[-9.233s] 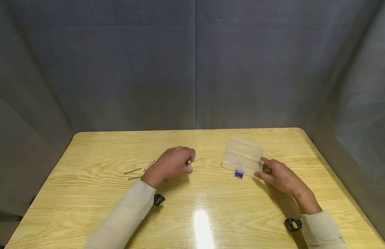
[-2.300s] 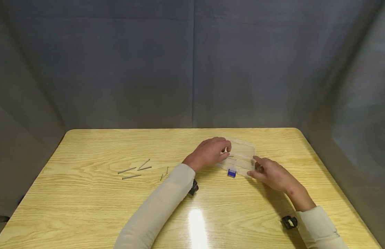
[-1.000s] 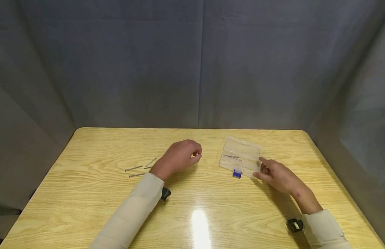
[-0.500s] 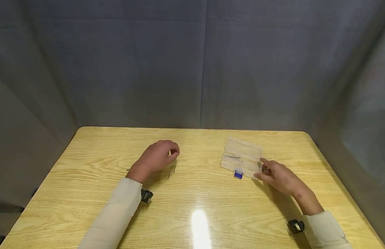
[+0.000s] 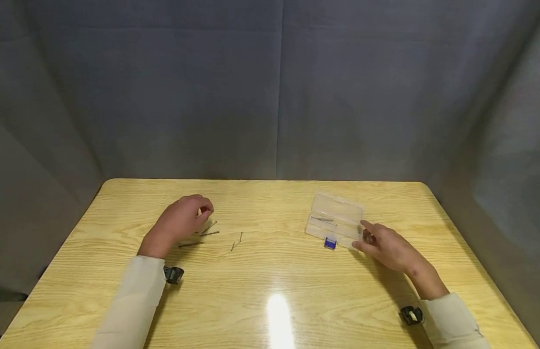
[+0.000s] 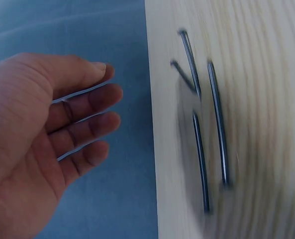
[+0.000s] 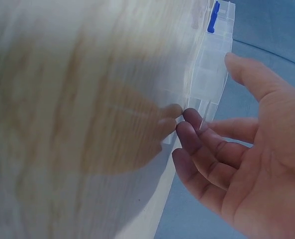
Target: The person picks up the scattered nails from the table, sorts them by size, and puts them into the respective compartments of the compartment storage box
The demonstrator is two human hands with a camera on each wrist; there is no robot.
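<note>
My left hand (image 5: 178, 220) hovers over the long nails (image 5: 191, 244) at the table's left, fingers loosely bent around nothing. In the left wrist view, several nails (image 6: 218, 124) lie on the wood beside that hand (image 6: 62, 114). At right, a clear plastic box (image 5: 340, 206) with a blue latch (image 5: 330, 243) lies with its lid back. A few nails (image 5: 324, 220) rest in its left compartment. My right hand (image 5: 385, 247) holds the box's right end between thumb and index finger. In the right wrist view, its other fingers (image 7: 192, 172) curl below the box (image 7: 212, 64).
Smaller nails (image 5: 236, 242) lie between the left hand and the box. Wood-grain table (image 5: 261, 271) stretches between both arms, with a bright reflection near the front. Grey curtains (image 5: 187, 97) rise behind the far edge and at the sides.
Nails now lie in the box, which held none in the oldest frame. My left hand has withdrawn from the box, moving left to the long nails. The right hand has stayed at the box.
</note>
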